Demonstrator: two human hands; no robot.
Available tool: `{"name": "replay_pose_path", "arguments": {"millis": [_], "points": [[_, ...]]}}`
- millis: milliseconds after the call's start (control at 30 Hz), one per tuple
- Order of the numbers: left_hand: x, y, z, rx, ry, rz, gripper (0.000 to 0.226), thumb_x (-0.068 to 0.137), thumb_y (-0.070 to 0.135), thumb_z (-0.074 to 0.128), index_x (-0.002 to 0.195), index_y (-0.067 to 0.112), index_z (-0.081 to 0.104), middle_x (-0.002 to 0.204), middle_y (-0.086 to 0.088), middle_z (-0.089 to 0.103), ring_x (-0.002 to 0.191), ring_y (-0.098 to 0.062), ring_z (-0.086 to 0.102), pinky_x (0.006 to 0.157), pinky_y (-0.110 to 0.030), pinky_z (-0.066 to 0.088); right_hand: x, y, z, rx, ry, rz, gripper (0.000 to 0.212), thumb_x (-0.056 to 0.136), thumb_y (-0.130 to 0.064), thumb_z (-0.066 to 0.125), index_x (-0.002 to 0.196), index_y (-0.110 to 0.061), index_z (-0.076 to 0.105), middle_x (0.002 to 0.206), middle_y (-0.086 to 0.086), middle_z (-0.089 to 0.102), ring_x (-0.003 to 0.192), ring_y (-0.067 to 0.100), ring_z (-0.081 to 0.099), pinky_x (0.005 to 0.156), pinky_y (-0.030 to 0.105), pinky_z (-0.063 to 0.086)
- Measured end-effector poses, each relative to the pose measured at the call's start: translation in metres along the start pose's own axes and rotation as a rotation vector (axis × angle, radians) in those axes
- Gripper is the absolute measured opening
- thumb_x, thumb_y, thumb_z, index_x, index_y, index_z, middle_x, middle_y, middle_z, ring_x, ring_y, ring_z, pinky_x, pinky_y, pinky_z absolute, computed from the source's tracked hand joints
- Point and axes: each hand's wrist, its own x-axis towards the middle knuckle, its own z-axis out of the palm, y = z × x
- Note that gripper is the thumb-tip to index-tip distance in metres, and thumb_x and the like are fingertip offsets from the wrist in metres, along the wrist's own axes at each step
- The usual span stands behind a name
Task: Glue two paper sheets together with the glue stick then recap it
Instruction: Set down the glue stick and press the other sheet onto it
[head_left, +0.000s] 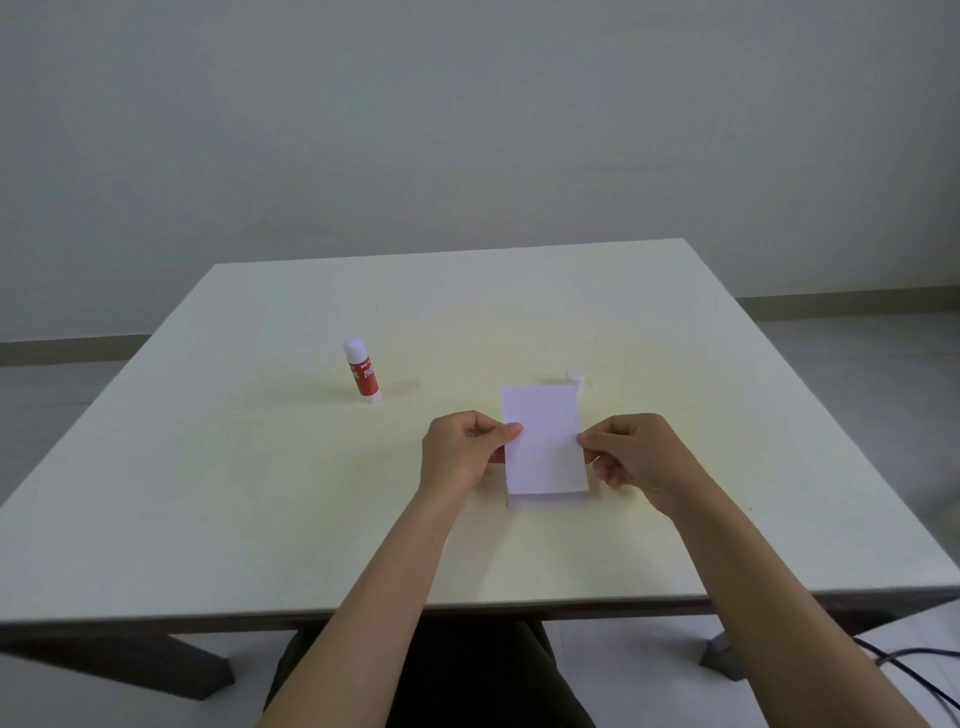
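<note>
The left hand (462, 449) is closed in a pinch on the left edge of the top sheet (543, 441), thumb above and fingers curled beneath. The right hand (631, 457) is pinched in the same way on the right edge of that sheet, about level with the left. Between the two hands the sheet is held upright-long, its far end raised a little, its near end low over a second sheet (548, 503). Only a narrow strip of this lower sheet is seen, along the near edge and right side of the top one, flat on the desk (260, 493). Whether the two sheets touch cannot be told.

Just beyond the far right corner of the top sheet a small white cap (576, 380) is seen on the desk, partly hidden by the paper. Well to the left, and somewhat farther back, the glue stick (362, 370) is stood upright on the desk, red-labelled, with its white top uncovered. It is well apart from both hands and from the cap.

Both forearms are stretched in over the near desk edge. Behind the desk a plain pale wall (467, 130) is seen, and at the lower right a dark cable (914, 662) on the floor
</note>
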Motion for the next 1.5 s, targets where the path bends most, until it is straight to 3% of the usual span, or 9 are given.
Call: {"name": "replay_pose_path", "arguments": {"millis": [133,267,433,833,1000,1133,1300,1433,1500], "points": [[0.0,-0.001,-0.001,0.135,0.008,0.053,0.022,0.073,0.02,0.077,0.058,0.015,0.062,0.06,0.007,0.071,0.051,-0.006,0.068,0.057,-0.018,0.046,0.002,0.006,0.003,-0.063,0.022,0.0,0.015,0.08,-0.002,0.066,0.066,0.003,0.063,0.053,0.009,0.059,0.034,0.012,0.046,0.035,0.02,0.033],[0.0,-0.003,-0.001,0.244,0.019,0.095,0.022,0.071,0.021,0.078,0.056,0.017,0.062,0.056,0.007,0.067,0.045,-0.002,0.06,0.058,-0.022,0.046,0.003,0.011,0.005,-0.099,0.046,0.009,0.019,0.079,-0.003,0.066,0.06,-0.002,0.063,0.048,0.009,0.057,0.032,0.014,0.041,0.034,0.019,0.029],[-0.002,-0.007,0.0,0.332,0.028,0.14,0.023,0.07,0.021,0.078,0.055,0.02,0.061,0.057,0.001,0.068,0.057,-0.018,0.063,0.064,-0.032,0.048,0.003,0.01,0.007,-0.186,0.066,-0.017,0.018,0.078,-0.003,0.065,0.059,-0.002,0.064,0.045,0.008,0.056,0.03,0.016,0.04,0.035,0.019,0.03],[-0.002,-0.007,0.001,0.377,0.019,0.149,0.024,0.069,0.021,0.08,0.054,0.022,0.061,0.053,0.007,0.064,0.05,-0.013,0.058,0.064,-0.032,0.05,0.001,0.008,0.008,-0.272,0.075,-0.025,0.016,0.077,-0.002,0.064,0.061,-0.001,0.064,0.043,0.009,0.057,0.029,0.015,0.041,0.037,0.021,0.033],[-0.002,-0.008,0.002,0.427,0.029,0.174,0.019,0.069,0.021,0.08,0.059,0.016,0.064,0.056,0.007,0.064,0.06,-0.02,0.066,0.068,-0.039,0.057,-0.002,0.004,0.014,-0.401,0.11,-0.061,0.012,0.07,0.001,0.059,0.058,-0.003,0.06,0.042,0.007,0.057,0.026,0.012,0.042,0.033,0.015,0.034],[0.0,-0.009,0.006,0.5,0.048,0.221,0.023,0.068,0.024,0.08,0.058,0.02,0.061,0.056,0.012,0.059,0.061,-0.017,0.062,0.058,-0.029,0.047,-0.003,0.003,0.02,-0.485,0.123,-0.096,0.005,0.068,0.004,0.055,0.066,0.005,0.06,0.042,0.007,0.054,0.022,0.006,0.039,0.029,0.013,0.032],[0.002,-0.013,0.007,0.599,0.072,0.255,0.033,0.067,0.027,0.08,0.055,0.027,0.049,0.055,0.014,0.054,0.058,-0.01,0.053,0.049,-0.02,0.032,-0.003,0.002,0.025,-0.607,0.134,-0.1,0.017,0.069,0.001,0.055,0.059,-0.009,0.046,0.047,0.004,0.05,0.033,0.012,0.044,0.037,0.02,0.035],[0.002,-0.015,0.006,0.663,0.101,0.344,0.029,0.069,0.025,0.078,0.076,0.022,0.05,0.071,0.01,0.05,0.069,-0.014,0.051,0.052,-0.023,0.032,-0.002,0.001,0.024,-0.624,0.115,-0.093,0.014,0.069,0.003,0.053,0.062,-0.008,0.047,0.048,0.009,0.051,0.024,0.006,0.042,0.033,0.018,0.033],[0.004,-0.014,0.005,0.741,0.044,0.484,0.026,0.073,0.021,0.073,0.093,0.02,0.057,0.092,0.007,0.053,0.089,-0.016,0.054,0.067,-0.024,0.037,-0.002,0.0,0.023,-0.622,0.103,-0.097,0.011,0.068,0.004,0.052,0.063,-0.006,0.049,0.048,0.01,0.051,0.019,0.005,0.038,0.033,0.018,0.033]]}}
